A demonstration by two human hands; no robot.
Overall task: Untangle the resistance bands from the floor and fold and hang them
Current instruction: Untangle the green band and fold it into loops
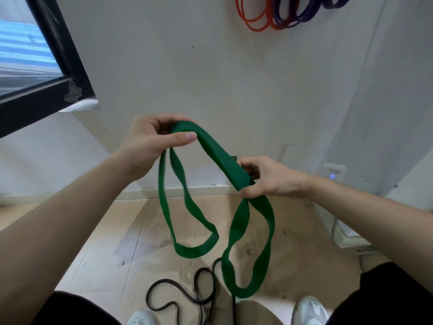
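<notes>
A wide green resistance band (216,153) stretches between my two hands in front of the white wall. My left hand (150,139) grips one folded end, thumb pressed along the top. My right hand (264,177) pinches the band lower and to the right. Two green loops hang down from the hands, one short, one reaching almost to the floor. A thin black band (178,301) lies tangled on the floor between my feet. Red bands (253,19) and purple bands (302,12) hang on the wall at the top.
A black-framed window (46,73) juts out at the left. A white device with a blue light (334,172) sits on the wall at the right, a cable below it. My white shoes (309,310) stand on the tiled floor.
</notes>
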